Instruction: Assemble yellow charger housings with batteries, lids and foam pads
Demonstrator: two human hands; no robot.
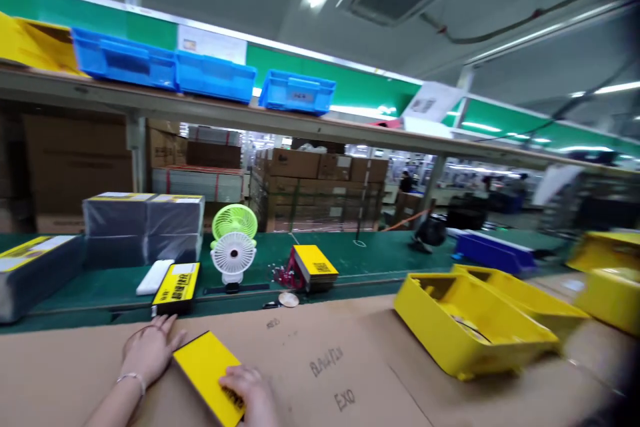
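Note:
A flat yellow box [207, 370] with dark print lies at a slant above the brown cardboard [320, 347]. My right hand [250, 390] grips its near right side, fingers bent over the printed face. To the left, my left hand [150, 350] rests low over the cardboard with its fingers stretched forward and thumb apart. Its fingertips are close to a yellow and black printed box [176, 285]; I cannot tell whether they touch it. Behind that box, a white box [155, 277] lies on the green bench.
A white fan [234, 255] and a green fan [235, 220] stand on the green bench [370, 260]. Right of them is a stack of yellow-topped boxes [315, 267]. Wrapped dark boxes [145, 230] stand left. A yellow bin [450, 340] sits right; blue bins [297, 92] line the shelf.

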